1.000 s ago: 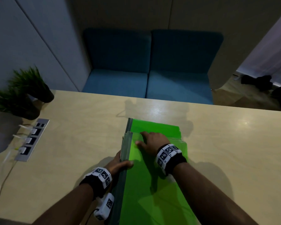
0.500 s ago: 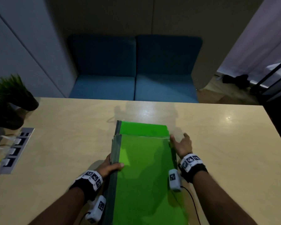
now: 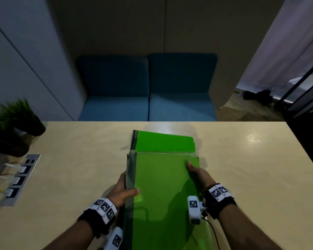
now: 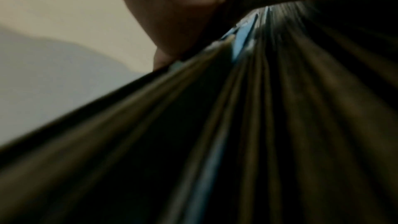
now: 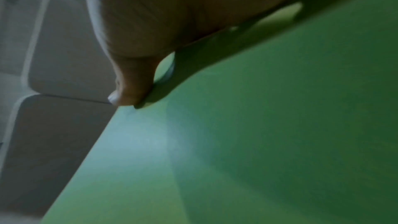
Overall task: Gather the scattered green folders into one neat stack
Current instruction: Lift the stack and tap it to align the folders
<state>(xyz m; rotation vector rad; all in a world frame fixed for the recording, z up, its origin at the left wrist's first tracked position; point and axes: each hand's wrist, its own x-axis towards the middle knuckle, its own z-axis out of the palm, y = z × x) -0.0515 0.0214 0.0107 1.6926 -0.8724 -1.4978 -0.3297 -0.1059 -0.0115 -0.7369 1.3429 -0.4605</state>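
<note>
I have the upper folders [image 3: 166, 186] gripped from both sides: my left hand [image 3: 124, 191] clamps the spine edge with the thumb curled over the top cover, and my right hand [image 3: 197, 175] pinches the opposite edge, thumb on the cover and fingers hidden beneath. This bundle overlaps a lower folder [image 3: 164, 142] lying flat on the table [image 3: 79, 168], its far end sticking out beyond mine.
</note>
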